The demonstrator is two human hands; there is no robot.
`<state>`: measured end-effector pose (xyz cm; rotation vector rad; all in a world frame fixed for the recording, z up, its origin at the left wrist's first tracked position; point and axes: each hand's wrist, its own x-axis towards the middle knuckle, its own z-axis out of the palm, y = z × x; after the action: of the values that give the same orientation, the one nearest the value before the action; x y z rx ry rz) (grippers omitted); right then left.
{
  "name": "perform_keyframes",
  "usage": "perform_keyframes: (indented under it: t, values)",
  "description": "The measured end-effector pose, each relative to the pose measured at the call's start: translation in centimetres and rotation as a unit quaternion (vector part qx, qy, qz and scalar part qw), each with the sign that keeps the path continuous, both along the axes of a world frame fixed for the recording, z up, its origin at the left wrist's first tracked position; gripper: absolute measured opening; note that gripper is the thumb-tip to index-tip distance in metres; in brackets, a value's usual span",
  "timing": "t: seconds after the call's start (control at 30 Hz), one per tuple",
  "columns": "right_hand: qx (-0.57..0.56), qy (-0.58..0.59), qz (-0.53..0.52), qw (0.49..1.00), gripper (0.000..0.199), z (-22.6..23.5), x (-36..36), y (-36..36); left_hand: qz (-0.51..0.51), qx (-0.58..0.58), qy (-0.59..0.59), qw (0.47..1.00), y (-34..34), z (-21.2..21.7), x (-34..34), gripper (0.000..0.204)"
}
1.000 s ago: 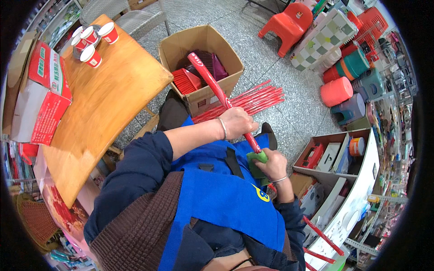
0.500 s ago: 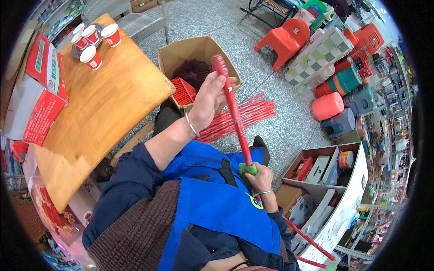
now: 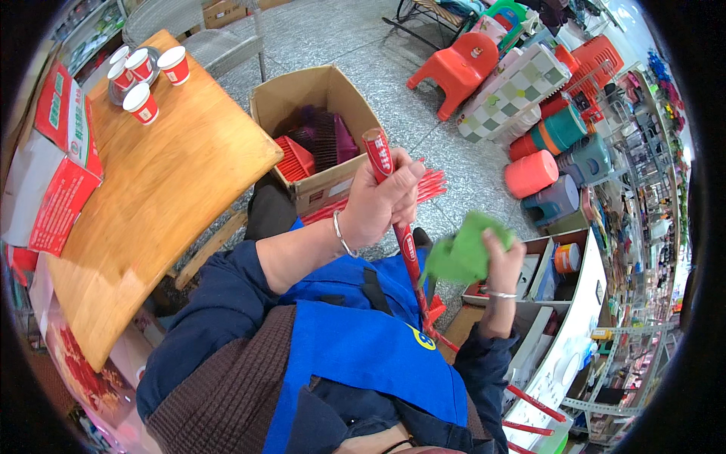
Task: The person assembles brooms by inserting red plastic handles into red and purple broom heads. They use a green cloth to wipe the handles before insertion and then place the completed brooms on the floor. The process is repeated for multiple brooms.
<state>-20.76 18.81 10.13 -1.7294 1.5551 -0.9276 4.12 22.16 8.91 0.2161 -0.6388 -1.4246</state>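
My left hand (image 3: 384, 198) is closed around the upper part of a long red pole (image 3: 409, 261) with white printing. The pole slants from its open-looking round end above my fist down to my lap. Out to the right, my right hand (image 3: 505, 261) grips a crumpled green cloth (image 3: 467, 246), held apart from the pole. By the pole's lower end, on my blue apron (image 3: 355, 371), some red material (image 3: 436, 309) shows; I cannot make out what it is. Behind my left hand, a bundle of red poles (image 3: 432, 184) lies on the floor, partly hidden.
A cardboard box (image 3: 318, 82) holds a red ribbed piece (image 3: 293, 159) and dark purple ones. At left, a wooden table (image 3: 189, 144) carries several paper cups (image 3: 141, 104) and a red-white carton (image 3: 64, 159). More red poles (image 3: 535, 402) lie lower right, beside an open-fronted cabinet (image 3: 594, 291). A red stool (image 3: 461, 69) stands beyond.
My right hand and the green cloth have left the pole's lower part and moved up and right. My left hand, loosely open against the pole before, now wraps round it slightly lower.
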Motion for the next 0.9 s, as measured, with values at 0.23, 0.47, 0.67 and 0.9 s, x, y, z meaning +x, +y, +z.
perform_keyframes:
  t: [0.23, 0.47, 0.67, 0.9]
  values:
    - [-0.149, -0.419, 0.140, 0.885, 0.023, 8.9, 8.3, -1.4, -0.005, 0.005, -0.069, 0.998, 1.3, 1.2, -2.7, 0.022]
    - [-0.319, 0.145, 0.439, 0.827, 0.018, 9.4, 15.4, 0.9, -0.027, 0.040, -0.211, 0.976, 1.5, -0.4, -3.4, 0.022]
    - [-0.164, 0.016, 0.330, 0.930, 0.012, 9.2, 14.8, -1.6, -0.138, 0.075, -0.158, 0.975, 0.7, -1.5, -3.6, 0.023]
    - [-0.006, -0.289, 0.281, 0.915, 0.024, 6.9, 10.6, -4.1, 0.045, 0.003, -0.025, 0.999, -1.9, 2.1, 0.3, 0.026]
